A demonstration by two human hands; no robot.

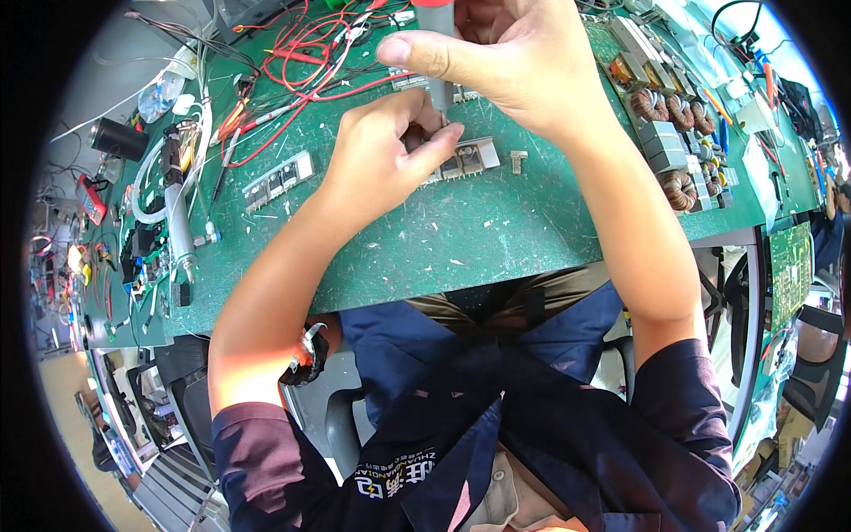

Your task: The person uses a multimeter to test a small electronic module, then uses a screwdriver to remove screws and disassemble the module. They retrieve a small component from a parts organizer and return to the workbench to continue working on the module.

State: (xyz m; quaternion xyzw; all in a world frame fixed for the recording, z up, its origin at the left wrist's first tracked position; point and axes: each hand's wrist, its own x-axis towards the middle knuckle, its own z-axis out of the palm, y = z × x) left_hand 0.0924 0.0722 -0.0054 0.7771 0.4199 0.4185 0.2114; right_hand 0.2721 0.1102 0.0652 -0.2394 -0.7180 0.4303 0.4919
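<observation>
My right hand (532,75) is at the top middle, its thumb across the grey body of an upright electric screwdriver (434,71) with a red upper part. The other fingers are partly hidden behind it. Just below the tool's lower end, my left hand (381,146) is closed, thumb and forefinger pinched together. What sits in that pinch is hidden. Under and beside those fingertips lies a metal strip with black components (470,160). A small metal piece (519,162) rests to its right, and a similar strip (278,182) lies to the left.
Tangled red test leads (301,58) cover the back left of the green bench (408,257). A grey tube-shaped tool (178,222) lies at the left. On the right stands a circuit board with copper coils (681,191). Another strip (409,82) is partly hidden behind my hands.
</observation>
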